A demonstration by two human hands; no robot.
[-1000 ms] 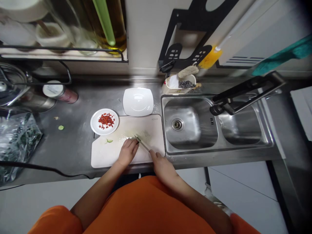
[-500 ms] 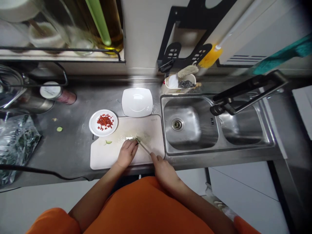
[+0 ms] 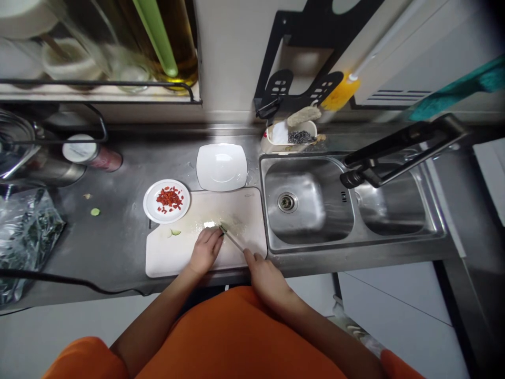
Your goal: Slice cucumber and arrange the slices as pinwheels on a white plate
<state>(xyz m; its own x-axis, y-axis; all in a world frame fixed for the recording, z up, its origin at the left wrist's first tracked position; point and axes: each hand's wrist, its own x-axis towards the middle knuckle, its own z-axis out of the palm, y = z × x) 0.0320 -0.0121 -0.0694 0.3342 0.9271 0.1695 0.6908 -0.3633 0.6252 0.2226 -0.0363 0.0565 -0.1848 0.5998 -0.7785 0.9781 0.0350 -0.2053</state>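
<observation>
On the white cutting board (image 3: 169, 258), my right hand (image 3: 265, 271) grips a kitchen knife (image 3: 234, 240), its blade slanting up and left to my left fingertips. My left hand (image 3: 207, 247) is closed, with bent fingers holding down a small dark-green vegetable piece (image 3: 221, 230), mostly hidden by the fingers and blade. Wet spots surround it. A pale green cut-off (image 3: 175, 232) lies on the board to the left. Red goji berries (image 3: 170, 198) sit in a round white plate (image 3: 152, 213) at the board's upper left corner.
A square white plate (image 3: 221, 166) stands behind the board. To the right is a double steel sink (image 3: 311, 200) with a dark faucet (image 3: 386, 152). At left are a green round slice (image 3: 95, 211), a plastic bag (image 3: 35, 231) of greens, a jar (image 3: 92, 152) and a black cable (image 3: 79, 280).
Both hands and the knife stay in almost the same place on the board. The view has shifted slightly; nothing has been let go or taken up.
</observation>
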